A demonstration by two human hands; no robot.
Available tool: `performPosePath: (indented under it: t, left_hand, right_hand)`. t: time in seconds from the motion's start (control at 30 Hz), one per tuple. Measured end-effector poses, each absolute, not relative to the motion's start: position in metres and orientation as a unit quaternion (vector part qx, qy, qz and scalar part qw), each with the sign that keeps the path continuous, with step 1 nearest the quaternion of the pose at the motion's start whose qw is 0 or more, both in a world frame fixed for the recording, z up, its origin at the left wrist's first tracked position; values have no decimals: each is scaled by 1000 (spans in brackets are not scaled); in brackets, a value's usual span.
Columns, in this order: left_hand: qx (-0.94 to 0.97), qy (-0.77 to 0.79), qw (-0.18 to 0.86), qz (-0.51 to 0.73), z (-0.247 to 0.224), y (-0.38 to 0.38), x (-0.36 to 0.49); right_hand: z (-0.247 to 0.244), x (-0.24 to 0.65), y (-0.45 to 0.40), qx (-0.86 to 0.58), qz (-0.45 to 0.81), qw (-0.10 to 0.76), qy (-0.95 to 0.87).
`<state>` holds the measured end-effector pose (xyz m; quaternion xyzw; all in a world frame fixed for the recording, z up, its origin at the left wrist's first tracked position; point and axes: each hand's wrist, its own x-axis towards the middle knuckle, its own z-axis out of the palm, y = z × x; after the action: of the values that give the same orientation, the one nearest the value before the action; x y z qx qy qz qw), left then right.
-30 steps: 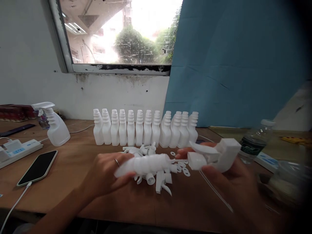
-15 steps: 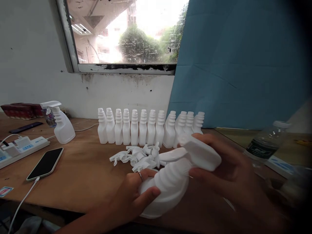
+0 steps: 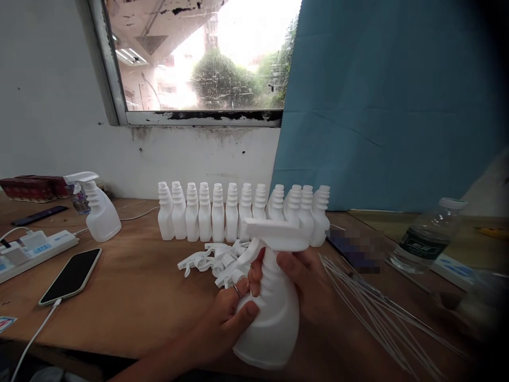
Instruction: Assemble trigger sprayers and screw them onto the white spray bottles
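A white spray bottle (image 3: pixel 270 323) stands upright, slightly tilted, close in front of me. My left hand (image 3: pixel 226 318) is closed around the left side of its body, a ring on one finger. A white trigger spray head (image 3: pixel 278 236) sits on the bottle's neck, its nozzle pointing left. My right hand (image 3: pixel 312 281) wraps round the neck and collar just under the head, fingertips showing on the left below the trigger. The collar is mostly hidden by the fingers. Behind lies a pile of loose white spray heads (image 3: pixel 214 262).
White bottles without heads (image 3: pixel 217 215) stand in a row along the wall. Thin white tubes (image 3: pixel 374 305) lie at right, near a water bottle (image 3: pixel 427 239). At left are a phone (image 3: pixel 71 276), a power strip (image 3: pixel 40 249) and a complete spray bottle (image 3: pixel 101 212).
The spray head has moved left and now sits upright on the bottle's neck. My right hand has shifted from the head's back to the neck. The bottle has turned more upright.
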<state>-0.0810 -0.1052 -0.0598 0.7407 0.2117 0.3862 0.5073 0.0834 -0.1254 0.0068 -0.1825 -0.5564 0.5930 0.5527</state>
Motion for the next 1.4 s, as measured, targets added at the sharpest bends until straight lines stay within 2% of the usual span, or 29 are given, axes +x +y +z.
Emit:
performPosePath:
  t: [0.13,0.27,0.53,0.77,0.97,1.13,1.27,1.4]
  left_hand:
    - [741,204,518,375,-63,-105,-81]
    - [742,197,506,393,-59,-108,-82]
    - [668,127,400,615,-8,-99,-86]
    - [621,131,515,576,21,-111,-62]
    - [587,147,535,590,19,-115,-54]
    - [586,150,544,581,20,-115,-55]
    - [589,146,537,586,20,-115,-55]
    - [594,144,534,584,19,-113,-57]
  right_hand:
    - [9,89,-127,-174,612,527,-563]
    - [8,88,-130,-175,607,536,-560]
    - [11,83,-131,-196,563,547,-588]
    - [4,82,-131,-206,560,559,-576]
    - [3,83,-136,-178,576,578,-550]
    - [5,81,-135,-217,552,589,-548]
    - [6,80,-130,-149,598,569,-544]
    - [7,77,-131,-161,563,589,-558]
